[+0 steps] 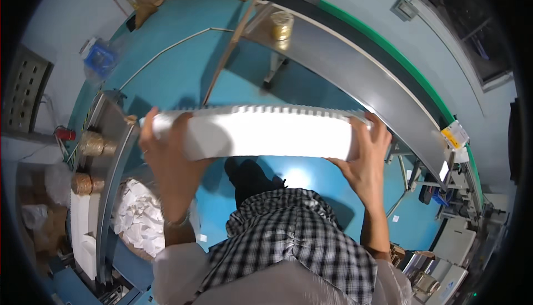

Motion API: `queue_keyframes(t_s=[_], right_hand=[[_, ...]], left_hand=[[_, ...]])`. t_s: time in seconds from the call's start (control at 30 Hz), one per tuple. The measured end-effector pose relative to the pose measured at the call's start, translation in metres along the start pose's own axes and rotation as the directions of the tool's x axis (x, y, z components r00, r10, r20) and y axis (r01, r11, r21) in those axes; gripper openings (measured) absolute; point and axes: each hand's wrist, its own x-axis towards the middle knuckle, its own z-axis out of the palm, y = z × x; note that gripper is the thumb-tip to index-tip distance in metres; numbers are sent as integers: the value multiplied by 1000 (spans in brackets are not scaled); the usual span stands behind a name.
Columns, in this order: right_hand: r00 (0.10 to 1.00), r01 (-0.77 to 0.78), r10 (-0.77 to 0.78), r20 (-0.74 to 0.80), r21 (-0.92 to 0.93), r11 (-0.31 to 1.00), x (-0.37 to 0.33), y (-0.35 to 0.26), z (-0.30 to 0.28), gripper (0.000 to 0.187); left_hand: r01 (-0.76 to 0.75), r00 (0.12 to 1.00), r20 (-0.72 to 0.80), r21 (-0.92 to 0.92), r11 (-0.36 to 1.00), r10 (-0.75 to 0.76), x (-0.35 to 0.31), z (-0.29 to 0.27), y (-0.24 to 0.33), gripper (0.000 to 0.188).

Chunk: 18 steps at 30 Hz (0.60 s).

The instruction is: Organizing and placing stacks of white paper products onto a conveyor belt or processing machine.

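Note:
A long white stack [266, 134] is held level in front of my body, above the blue floor. Its smooth face is bright, while a row of small ridges runs along the far edge; I cannot tell what pieces make it up. My left hand [172, 144] closes around the left end, with a bracelet at the wrist. At the opposite end, my right hand [366, 152] grips with the thumb on the near edge and the fingers over the far side.
Ahead to the right runs a metal table [344, 66] beside a green-edged conveyor belt [366, 33]. A yellow tape roll [282, 26] stands on the table. At left are a metal-edged bench [114, 155], brown tape rolls [91, 144] and a heap of white paper scraps [139, 216].

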Motion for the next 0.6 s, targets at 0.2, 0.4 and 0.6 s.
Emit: queue_keyframes(t_s=[0.2, 0.4, 0.6], right_hand=[[958, -267, 242, -153, -170, 949, -21, 129, -51, 89], [874, -481, 483, -60, -254, 839, 21, 231, -29, 85], [761, -551, 599, 248, -242, 799, 100, 335, 4, 108]], left_hand=[[-309, 946, -49, -439, 844, 321, 58, 92, 135, 80], [-236, 802, 404, -464, 854, 441, 137, 220, 224, 85], [-213, 527, 727, -388, 897, 440, 235, 343, 255, 95]])
